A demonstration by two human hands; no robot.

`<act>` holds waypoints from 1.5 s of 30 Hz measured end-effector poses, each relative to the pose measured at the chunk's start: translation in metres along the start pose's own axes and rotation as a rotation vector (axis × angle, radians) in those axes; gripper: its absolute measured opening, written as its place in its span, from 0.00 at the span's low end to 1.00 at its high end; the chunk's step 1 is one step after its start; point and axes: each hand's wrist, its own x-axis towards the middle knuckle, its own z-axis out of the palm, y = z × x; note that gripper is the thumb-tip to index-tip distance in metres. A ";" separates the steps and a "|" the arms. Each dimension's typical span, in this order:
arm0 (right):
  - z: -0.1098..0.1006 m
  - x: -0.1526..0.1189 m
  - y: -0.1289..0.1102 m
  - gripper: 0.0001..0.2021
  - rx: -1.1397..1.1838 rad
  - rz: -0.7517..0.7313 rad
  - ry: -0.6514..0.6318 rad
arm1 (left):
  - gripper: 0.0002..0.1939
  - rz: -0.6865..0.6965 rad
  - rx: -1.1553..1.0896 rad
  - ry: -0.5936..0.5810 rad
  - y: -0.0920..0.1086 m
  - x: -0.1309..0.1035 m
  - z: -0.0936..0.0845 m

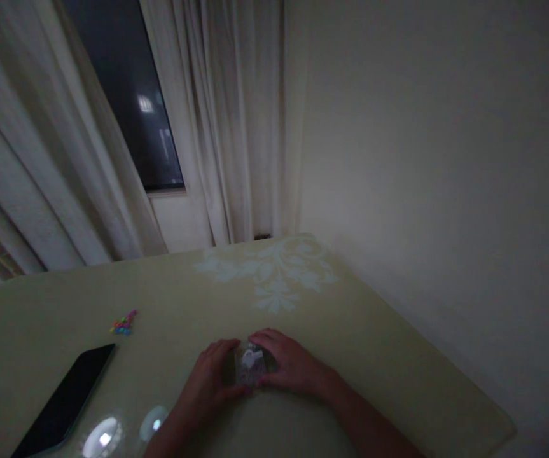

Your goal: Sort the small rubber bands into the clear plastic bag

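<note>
A small clear packet or box [250, 364] with something whitish inside lies between my hands, low in the middle of the head view; its exact kind is too dim to tell. My left hand [214, 372] curves round its left side, fingertips at the top corner and thumb at the bottom edge. From the right, my right hand [288, 362] holds it in the same way, with the fingers above and the thumb below.
A black phone [67, 397] lies at the lower left of the table [173, 305]. Beyond it sits a small pile of colourful pieces [124, 323]. Two round shiny objects, one of them a pale disc [152, 422], are near my left forearm. Curtains [236, 127] and a wall [436, 159] border the table.
</note>
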 end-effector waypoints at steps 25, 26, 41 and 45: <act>-0.034 0.000 0.038 0.28 -0.379 0.416 0.550 | 0.34 -0.133 -0.044 0.158 -0.002 0.002 -0.007; -0.036 -0.002 0.043 0.27 -0.429 0.479 0.538 | 0.34 -0.152 -0.050 0.164 -0.002 0.002 -0.007; 0.033 0.006 -0.011 0.38 -0.206 0.216 0.203 | 0.29 -0.044 0.006 0.234 -0.008 0.003 0.001; 0.046 0.003 -0.018 0.39 -0.250 0.182 0.121 | 0.30 0.063 0.132 0.203 -0.013 0.001 0.003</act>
